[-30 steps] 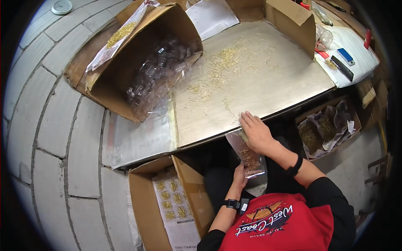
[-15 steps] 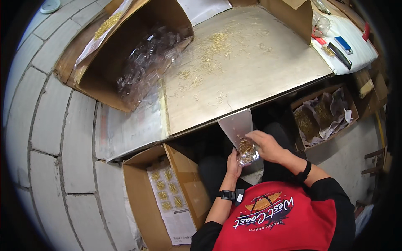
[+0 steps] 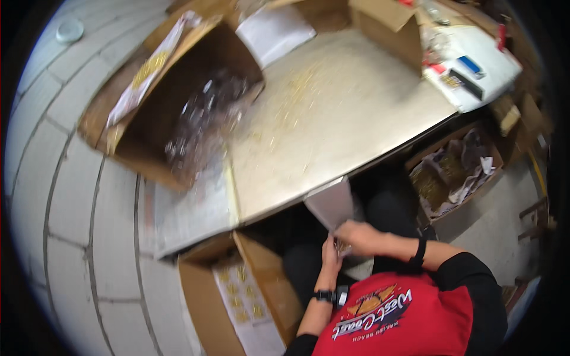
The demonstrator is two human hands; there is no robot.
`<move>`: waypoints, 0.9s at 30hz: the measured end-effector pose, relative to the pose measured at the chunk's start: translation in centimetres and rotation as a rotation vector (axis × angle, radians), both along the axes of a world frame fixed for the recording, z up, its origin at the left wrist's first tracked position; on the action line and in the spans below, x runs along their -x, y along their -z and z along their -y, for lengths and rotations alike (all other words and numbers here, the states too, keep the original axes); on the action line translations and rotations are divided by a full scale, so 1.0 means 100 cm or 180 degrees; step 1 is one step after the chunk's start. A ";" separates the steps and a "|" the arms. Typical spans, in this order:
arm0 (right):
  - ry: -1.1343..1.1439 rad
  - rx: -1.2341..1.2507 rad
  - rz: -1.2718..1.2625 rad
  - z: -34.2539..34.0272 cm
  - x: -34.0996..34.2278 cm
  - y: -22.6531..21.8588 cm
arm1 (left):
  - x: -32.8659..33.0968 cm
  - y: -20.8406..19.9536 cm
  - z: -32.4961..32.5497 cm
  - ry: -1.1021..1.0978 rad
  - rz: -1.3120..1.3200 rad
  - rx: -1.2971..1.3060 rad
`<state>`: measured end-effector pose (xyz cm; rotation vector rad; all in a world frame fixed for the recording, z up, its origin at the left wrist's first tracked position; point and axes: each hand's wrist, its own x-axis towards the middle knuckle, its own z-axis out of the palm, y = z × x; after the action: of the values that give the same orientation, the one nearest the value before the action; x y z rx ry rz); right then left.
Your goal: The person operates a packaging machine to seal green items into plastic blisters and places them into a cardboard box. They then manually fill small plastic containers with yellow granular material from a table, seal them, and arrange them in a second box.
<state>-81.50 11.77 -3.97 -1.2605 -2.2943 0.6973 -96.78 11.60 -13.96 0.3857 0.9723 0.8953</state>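
Below the table's front edge, my left hand (image 3: pixel 330 256) is closed on the side of a small clear plastic box (image 3: pixel 341 248) with gold-coloured thin metal pieces inside. My right hand (image 3: pixel 360 237) lies over the box with its fingers curled, covering most of it; what they grip, if anything, is hidden and blurred. A pale flat-bottomed chute or tray (image 3: pixel 330 203) rises from the box to the table edge.
Loose gold pieces are scattered on the table (image 3: pixel 356 124). At left, a tipped cardboard box (image 3: pixel 136 157) holds clear plastic boxes. An open carton (image 3: pixel 267 279) below holds several filled packs; another carton (image 3: pixel 460 204) at right holds gold pieces in paper.
My right hand has moved left and down over the box, its fingers now curled and hiding the gold pieces. The whole view has shifted slightly and blurred.
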 end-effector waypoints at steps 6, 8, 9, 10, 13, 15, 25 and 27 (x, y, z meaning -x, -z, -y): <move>-0.0198 0.0628 -0.0084 0.012 0.008 0.033 | 0.015 0.017 0.010 0.0207 0.0185 0.0004; -0.0377 0.0639 -0.0287 0.018 0.006 0.030 | 0.026 0.019 0.015 0.0454 0.0277 0.0195; -0.0431 0.0676 -0.0453 0.020 0.002 0.028 | 0.031 0.018 0.014 0.0689 0.0375 0.0248; -0.0472 0.0669 -0.0472 0.023 0.000 0.020 | 0.033 0.015 0.015 0.0760 0.0397 0.0206; -0.0615 0.0335 -0.0333 0.022 0.007 0.020 | 0.036 -0.010 0.014 0.0830 0.0426 0.0039; -0.0585 0.0017 -0.0305 0.026 0.008 0.010 | 0.037 -0.019 0.010 0.0652 0.0367 -0.0109; -0.0216 -0.1406 -0.0576 0.035 0.005 -0.024 | 0.030 -0.090 -0.003 0.0027 0.0288 -0.0663; -0.0181 -0.1347 -0.0552 0.038 0.008 -0.019 | 0.022 -0.103 -0.006 0.0184 0.0207 -0.0865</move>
<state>-82.32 7.95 -2.05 -0.9053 -2.1888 0.2987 -98.94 12.25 -3.63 0.6087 0.7776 0.9842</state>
